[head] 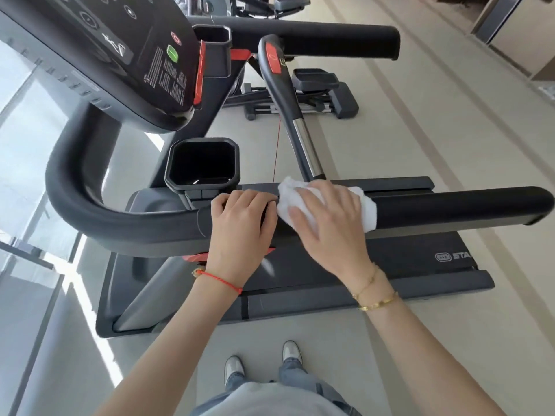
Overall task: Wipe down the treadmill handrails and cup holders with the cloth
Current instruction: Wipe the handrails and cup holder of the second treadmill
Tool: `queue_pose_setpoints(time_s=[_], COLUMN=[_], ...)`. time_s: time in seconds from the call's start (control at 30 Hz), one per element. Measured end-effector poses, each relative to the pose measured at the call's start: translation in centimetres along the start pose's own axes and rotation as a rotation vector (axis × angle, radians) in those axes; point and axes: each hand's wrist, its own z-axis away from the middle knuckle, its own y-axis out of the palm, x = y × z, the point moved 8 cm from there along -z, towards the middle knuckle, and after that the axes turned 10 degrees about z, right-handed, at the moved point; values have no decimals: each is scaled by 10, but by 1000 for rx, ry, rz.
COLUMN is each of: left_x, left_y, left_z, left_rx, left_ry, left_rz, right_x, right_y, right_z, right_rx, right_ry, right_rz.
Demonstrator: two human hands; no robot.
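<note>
left hand (241, 223) curled over near handrail (450, 207), fingertips hidden behind | right hand (327, 217) spread flat on white cloth (292, 192), cloth mostly covered | console (99, 49) cut off at top

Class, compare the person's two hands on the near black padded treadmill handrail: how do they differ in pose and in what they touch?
The left hand curls round the near black padded handrail bare; the right hand lies flatter, pressing a white cloth onto it. The left wrist wears a red string bracelet, the right gold bracelets. Both rest on the same rail.
</note>
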Motion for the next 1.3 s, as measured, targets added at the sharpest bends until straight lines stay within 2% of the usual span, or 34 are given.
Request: queue_pose_setpoints(time_s=[0.13,0.2,0.27,0.37,0.5,0.6,0.67,0.73,0.83,0.97,1.07,1.13,1.23,1.3], left_x=[-10,-13,-17,-24,-32,-37,-41,-47,-56,-67,-75,-81,-92,-97], left_y=[12,16,19,26,35,42,46,51,60,71,78,85,93,97], left_z=[-5,-6,-7,-7,-7,-8,-9,-11,-13,-14,-15,-17,-19,-20], left_rx=[-19,-22,-30,-25,-13,-10,-6,-3,9,5,15,38,49,55], left_ry=[-25,-42,-53,-60,-78,-84,-89,-89,-78,-61,-58,-57,-57,-57], left_rz=[-13,-21,-30,-40,-57,-69,-61,-63,-71,-72,-73,-64,-59,-68], right_x=[-18,-57,-96,-98,-53,-70,-108,-150,-155,-115,-133,-167,-220,-222], right_y=[-1,-5,-11,-9,-2,-4,-8,-15,-14,-6,-9,-12,-20,-20], right_z=[8,12,11,6,12,15,15,11,13,30,32,33,28,25], right_rx=[-30,-57,-81,-83,-76,-56,-71,-102,-139,-142,-140,-140,-138,-140], right_ry=[-144,-84,58,164,-25,-166,-98,62,187,34,-111,-52,164,237], right_rz=[-40,-15,3,22,-51,-31,-6,15,44,-28,-49,-31,9,35])
